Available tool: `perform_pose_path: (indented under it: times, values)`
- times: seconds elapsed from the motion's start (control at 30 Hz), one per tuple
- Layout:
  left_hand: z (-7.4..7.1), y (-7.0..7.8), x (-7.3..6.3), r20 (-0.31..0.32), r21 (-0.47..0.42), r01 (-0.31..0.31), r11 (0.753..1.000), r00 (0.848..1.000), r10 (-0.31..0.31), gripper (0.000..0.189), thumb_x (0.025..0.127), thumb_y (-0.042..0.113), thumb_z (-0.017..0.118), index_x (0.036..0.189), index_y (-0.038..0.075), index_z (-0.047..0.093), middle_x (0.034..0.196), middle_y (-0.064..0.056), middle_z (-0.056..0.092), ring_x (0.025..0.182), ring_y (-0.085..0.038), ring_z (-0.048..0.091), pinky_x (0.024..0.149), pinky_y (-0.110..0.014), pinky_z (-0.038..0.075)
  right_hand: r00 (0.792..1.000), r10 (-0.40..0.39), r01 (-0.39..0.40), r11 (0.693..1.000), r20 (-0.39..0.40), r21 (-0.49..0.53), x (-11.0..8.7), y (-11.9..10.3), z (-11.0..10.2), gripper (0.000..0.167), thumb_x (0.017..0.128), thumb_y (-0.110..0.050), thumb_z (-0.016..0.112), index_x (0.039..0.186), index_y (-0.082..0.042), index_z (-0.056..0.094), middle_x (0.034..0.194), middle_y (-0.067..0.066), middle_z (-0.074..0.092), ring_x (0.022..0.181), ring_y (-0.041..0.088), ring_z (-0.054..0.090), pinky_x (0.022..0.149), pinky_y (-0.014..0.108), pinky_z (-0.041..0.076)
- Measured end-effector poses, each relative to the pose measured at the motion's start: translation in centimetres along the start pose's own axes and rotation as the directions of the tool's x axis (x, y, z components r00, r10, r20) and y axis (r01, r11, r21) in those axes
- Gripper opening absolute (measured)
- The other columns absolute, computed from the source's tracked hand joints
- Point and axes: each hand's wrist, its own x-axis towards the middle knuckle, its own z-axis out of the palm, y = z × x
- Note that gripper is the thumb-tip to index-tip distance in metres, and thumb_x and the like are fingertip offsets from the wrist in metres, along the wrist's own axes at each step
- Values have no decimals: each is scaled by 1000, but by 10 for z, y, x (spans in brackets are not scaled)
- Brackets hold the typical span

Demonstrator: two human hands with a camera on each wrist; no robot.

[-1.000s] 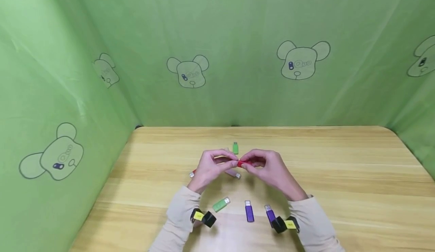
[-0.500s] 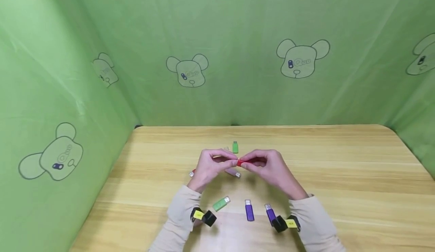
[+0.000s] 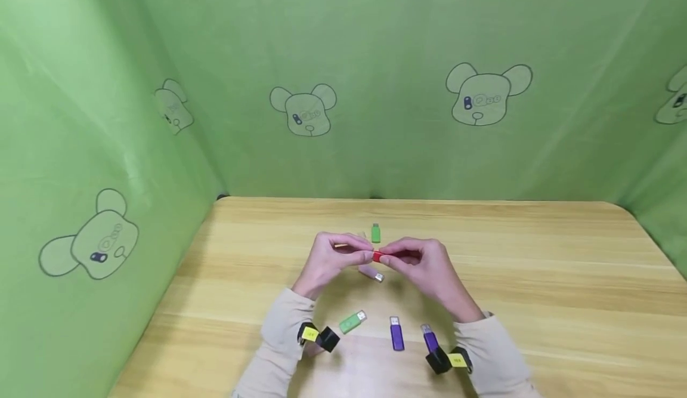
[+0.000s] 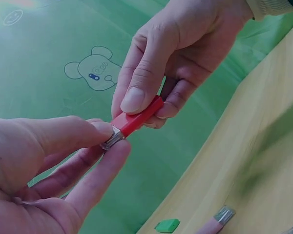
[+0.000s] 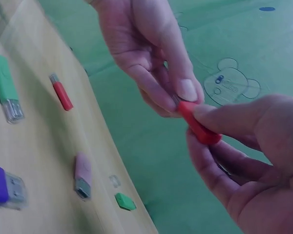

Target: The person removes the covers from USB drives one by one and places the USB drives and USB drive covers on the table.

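Observation:
Above the table, both hands hold one red USB stick (image 3: 377, 256) between them. My left hand (image 3: 333, 259) pinches its metal plug end between thumb and fingertips; that end is partly covered by the fingers in the left wrist view. On the other side, my right hand (image 3: 424, 264) grips the red body (image 4: 136, 117), thumb on top and fingers curled beneath. Under the hands lies a pink USB stick (image 3: 371, 273). A second red USB stick (image 5: 62, 94) shows on the table in the right wrist view, hidden behind the left hand in the head view.
Nearer the body lie a green USB stick (image 3: 352, 322) and two purple ones, one (image 3: 396, 335) in the middle and another (image 3: 430, 339) partly behind the right wrist camera (image 3: 439, 360). Beyond the hands lies another green stick (image 3: 376, 233). Green curtains (image 3: 376, 159) surround the table.
The head view has shifted slightly. Both hands keep their hold on the red USB stick with little movement. The other red stick, visible beside the left wrist earlier, is now hidden.

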Motion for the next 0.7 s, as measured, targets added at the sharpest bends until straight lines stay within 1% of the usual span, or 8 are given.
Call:
perform_pose_path:
  times: [0.07, 0.27, 0.33, 0.43, 0.5, 0.57, 0.63, 0.7]
  values:
    - [-2, 0, -1, -6, -2, 3, 1000, 1000, -3, 24, 77, 6, 81, 99, -3, 73, 103, -15, 75, 100, -20, 69, 92, -31, 57, 1000, -1, 1, 1000, -10, -4, 0, 0, 2, 13, 83, -13, 77, 96, -12, 75, 97, 5, 76, 84, 10, 73, 75, 21, 60]
    - [-4, 3, -1, 57, 14, 26, 1000, 998, -27, 24, 77, 5, 80, 98, -2, 74, 103, -12, 75, 99, -21, 70, 92, -33, 57, 998, 47, -45, 998, 37, -45, -1, -4, -4, 13, 84, -13, 76, 96, -16, 76, 97, 2, 76, 85, 12, 72, 75, 20, 60]
    - [-7, 3, 0, 51, 18, 32, 999, 998, -33, 25, 78, 7, 80, 100, -2, 73, 105, -12, 74, 102, -21, 69, 94, -32, 56, 999, 43, -41, 998, 27, -55, -1, -4, -6, 12, 84, -14, 76, 96, -15, 76, 96, 3, 76, 85, 13, 72, 74, 20, 60]
    - [-20, 4, -2, -56, 10, 41, 999, 998, -40, 26, 77, 10, 81, 100, 0, 73, 109, -13, 73, 103, -19, 69, 93, -31, 57, 999, 39, -41, 996, -27, -76, -3, -2, -11, 12, 84, -15, 76, 95, -15, 76, 96, 4, 76, 83, 12, 72, 73, 19, 60]
    - [-32, 6, -5, -159, -28, 39, 999, 986, -43, 24, 77, 8, 81, 98, -1, 73, 109, -14, 73, 100, -20, 70, 91, -31, 58, 997, 48, -53, 996, -66, -75, -4, 0, -15, 11, 84, -16, 77, 95, -14, 76, 96, 5, 76, 83, 11, 72, 72, 19, 60]
    - [-45, 9, -9, -228, -62, 32, 998, 973, -45, 24, 77, 7, 81, 98, -3, 73, 107, -14, 73, 96, -21, 72, 88, -31, 59, 994, 59, -66, 995, -94, -71, -5, 3, -19, 12, 83, -16, 77, 95, -13, 76, 96, 6, 76, 82, 11, 72, 72, 18, 60]
    - [-53, 10, -10, -240, -86, 31, 996, 969, -51, 25, 77, 6, 81, 98, -4, 72, 105, -13, 74, 93, -22, 73, 88, -33, 60, 993, 69, -76, 995, -98, -62, -5, 7, -22, 12, 84, -17, 77, 95, -12, 76, 96, 8, 76, 83, 12, 72, 73, 18, 60]
    - [-57, 11, -9, -209, -87, 42, 995, 976, -60, 26, 79, 7, 80, 101, -4, 72, 103, -11, 75, 93, -22, 73, 89, -34, 59, 993, 81, -87, 995, -91, -57, -3, 10, -22, 14, 85, -17, 76, 97, -11, 75, 97, 9, 75, 84, 14, 72, 74, 18, 59]
